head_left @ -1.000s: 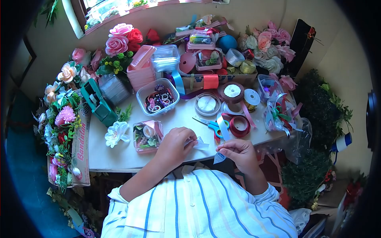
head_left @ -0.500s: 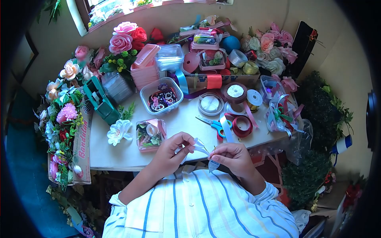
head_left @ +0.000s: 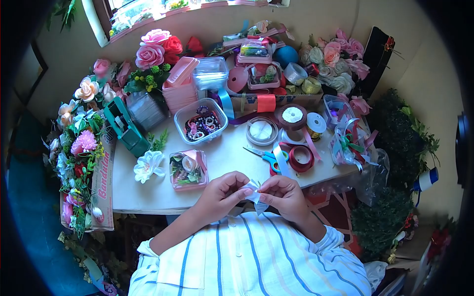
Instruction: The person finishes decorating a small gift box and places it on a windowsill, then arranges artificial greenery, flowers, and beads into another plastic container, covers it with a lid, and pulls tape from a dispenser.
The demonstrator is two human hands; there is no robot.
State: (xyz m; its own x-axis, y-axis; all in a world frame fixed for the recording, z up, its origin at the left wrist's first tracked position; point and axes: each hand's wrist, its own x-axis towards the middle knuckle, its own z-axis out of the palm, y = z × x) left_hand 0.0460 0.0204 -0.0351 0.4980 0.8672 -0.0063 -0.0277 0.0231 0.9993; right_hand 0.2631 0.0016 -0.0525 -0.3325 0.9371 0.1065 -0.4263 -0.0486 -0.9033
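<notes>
My left hand (head_left: pixel 225 196) pinches a white ribbon (head_left: pixel 254 191) just past the table's front edge. Close beside it, fingertips almost touching, my right hand (head_left: pixel 285 196) holds the same ribbon and a small printed tag (head_left: pixel 261 206) that hangs below the fingers. A pale ribbon strip (head_left: pixel 281 162) lies on the table beyond my right hand. Next to it are blue-handled scissors (head_left: pixel 271 159) and a dark red ribbon roll (head_left: pixel 300 157). To the left of my hands sits a clear-lidded pink box (head_left: pixel 188 169) with small flowers inside.
A tub of beads (head_left: pixel 200 121), a green tape dispenser (head_left: pixel 126 127) and a white flower (head_left: pixel 149 166) stand on the table (head_left: pixel 143 197). Ribbon spools (head_left: pixel 292 116) and a box of ribbon bows (head_left: pixel 346 140) are at the right. Artificial flowers (head_left: pixel 84 142) fill the left side.
My two hands have come together, and the white ribbon in my left hand now meets the tag and ribbon at my right fingertips. The view has shifted slightly.
</notes>
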